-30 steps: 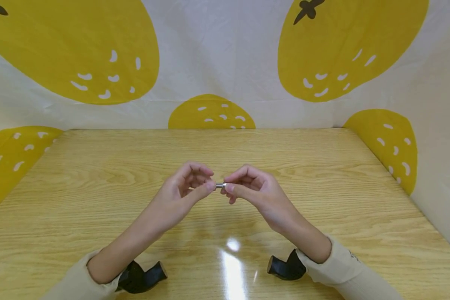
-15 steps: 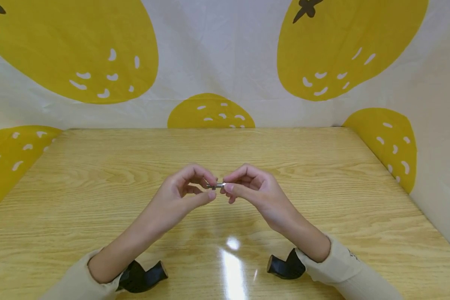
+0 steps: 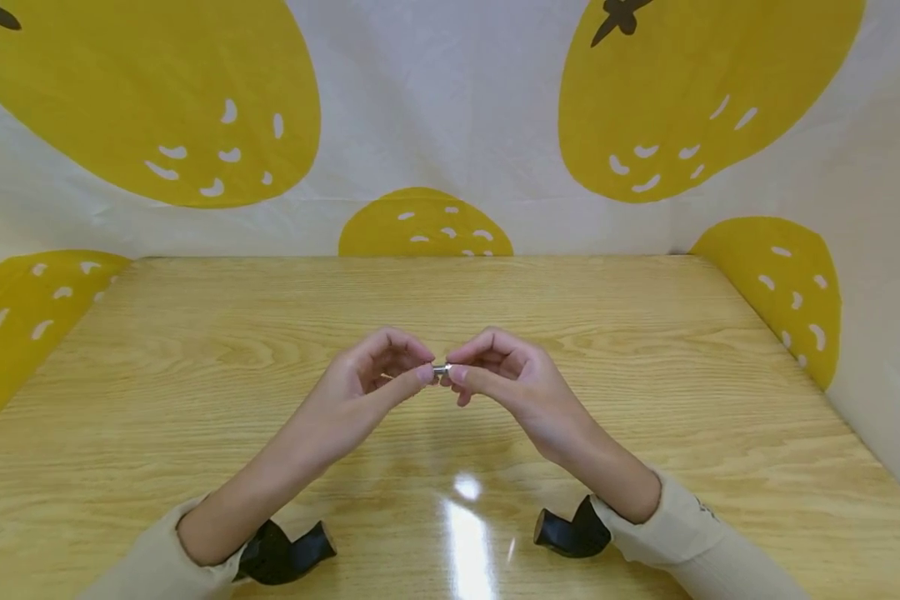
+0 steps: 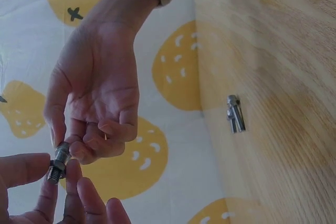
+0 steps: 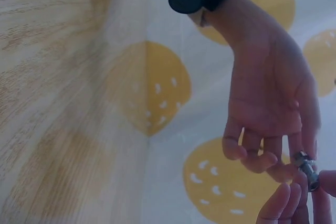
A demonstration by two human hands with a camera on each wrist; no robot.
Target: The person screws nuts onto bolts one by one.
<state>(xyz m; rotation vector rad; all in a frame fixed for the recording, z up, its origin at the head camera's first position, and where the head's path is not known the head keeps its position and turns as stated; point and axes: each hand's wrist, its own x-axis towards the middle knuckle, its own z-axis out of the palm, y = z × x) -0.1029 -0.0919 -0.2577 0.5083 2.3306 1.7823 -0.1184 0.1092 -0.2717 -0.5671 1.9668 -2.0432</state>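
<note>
Between my two hands, over the middle of the table, is a small metal bolt [image 4: 62, 154] with a nut [image 4: 58, 167] on its thread. The thumb and fingers of my right hand [image 3: 506, 375] pinch the head end of the bolt. From the other side, my left hand [image 3: 371, 383] pinches the nut with thumb and index finger. In the left wrist view the threaded tip pokes out past the nut. My right wrist view shows the same bolt [image 5: 307, 170] slanting between the fingertips. Only its shiny middle shows in the head view.
Several loose bolts [image 4: 235, 114] lie close together on the wooden table [image 3: 232, 317] in the left wrist view. A white cloth [image 3: 435, 100] with yellow fruit prints stands along the back and sides. Black wrist cameras [image 3: 285, 554] sit on both cuffs.
My left thumb and index finger spread apart half a second ago, showing the nut, and now pinch it again. My right hand stays in place on the bolt.
</note>
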